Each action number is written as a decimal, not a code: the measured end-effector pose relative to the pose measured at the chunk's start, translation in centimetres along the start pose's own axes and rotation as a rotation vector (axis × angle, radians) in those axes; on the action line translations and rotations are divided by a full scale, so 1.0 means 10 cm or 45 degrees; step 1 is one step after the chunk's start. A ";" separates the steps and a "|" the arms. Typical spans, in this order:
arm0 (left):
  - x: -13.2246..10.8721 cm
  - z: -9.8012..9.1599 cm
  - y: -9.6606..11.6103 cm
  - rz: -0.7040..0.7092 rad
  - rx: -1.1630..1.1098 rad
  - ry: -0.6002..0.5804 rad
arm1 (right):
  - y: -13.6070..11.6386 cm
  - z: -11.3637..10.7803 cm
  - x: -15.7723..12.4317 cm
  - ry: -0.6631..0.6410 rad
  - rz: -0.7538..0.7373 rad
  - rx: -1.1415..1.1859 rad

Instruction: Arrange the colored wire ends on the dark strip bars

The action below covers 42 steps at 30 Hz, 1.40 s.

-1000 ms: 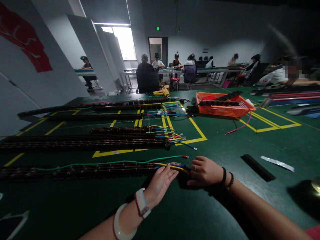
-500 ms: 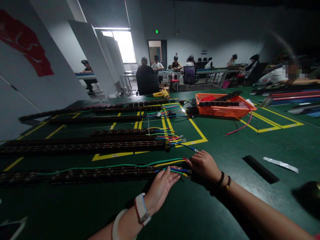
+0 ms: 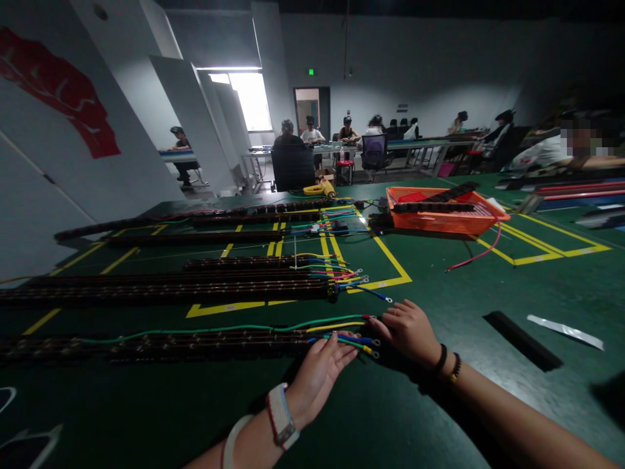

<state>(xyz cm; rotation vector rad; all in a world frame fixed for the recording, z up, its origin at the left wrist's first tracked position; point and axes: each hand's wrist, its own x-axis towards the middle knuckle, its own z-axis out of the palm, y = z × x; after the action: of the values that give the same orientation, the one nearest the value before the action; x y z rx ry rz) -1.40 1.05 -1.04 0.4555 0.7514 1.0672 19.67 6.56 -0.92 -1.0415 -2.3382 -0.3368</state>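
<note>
A long black cable chain [image 3: 195, 342] lies across the green table [image 3: 439, 404] in front of me, with a green wire [image 3: 219, 327] running along it. Coloured wires with ring terminals [image 3: 351, 339] fan out of its right end. My left hand [image 3: 319, 371] lies with fingers stretched flat over these wires. My right hand [image 3: 407, 329] is just to the right, its bent fingertips closed on the ends of the green and yellow wires.
More black chains [image 3: 170, 290] with coloured wire ends lie further back between yellow floor-tape lines. An orange basket [image 3: 444, 218], a red wire [image 3: 476, 257] and a yellow heat gun [image 3: 317, 189] are behind. A black strip [image 3: 520, 332] and a white strip [image 3: 566, 331] lie to the right. People sit at far tables.
My right hand has shifted from gripping the wire bundle to the tips of the upper wires. The wires have spread apart. My view has tilted slightly.
</note>
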 end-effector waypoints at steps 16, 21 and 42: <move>0.00 -0.01 -0.01 0.040 0.007 -0.100 | -0.18 -0.10 -0.01 0.109 -0.541 0.152; -0.07 0.03 -0.01 -0.022 0.049 -0.047 | -0.16 -0.04 0.02 0.093 -0.097 0.220; -0.13 0.02 -0.13 0.051 0.141 -0.002 | -0.20 -0.17 0.00 -0.024 -0.575 0.256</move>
<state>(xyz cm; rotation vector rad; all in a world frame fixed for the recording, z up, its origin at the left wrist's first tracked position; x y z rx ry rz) -0.86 -0.67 -1.34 0.5676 0.8054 1.0656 18.80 4.49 0.47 -0.4177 -2.5479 -0.2512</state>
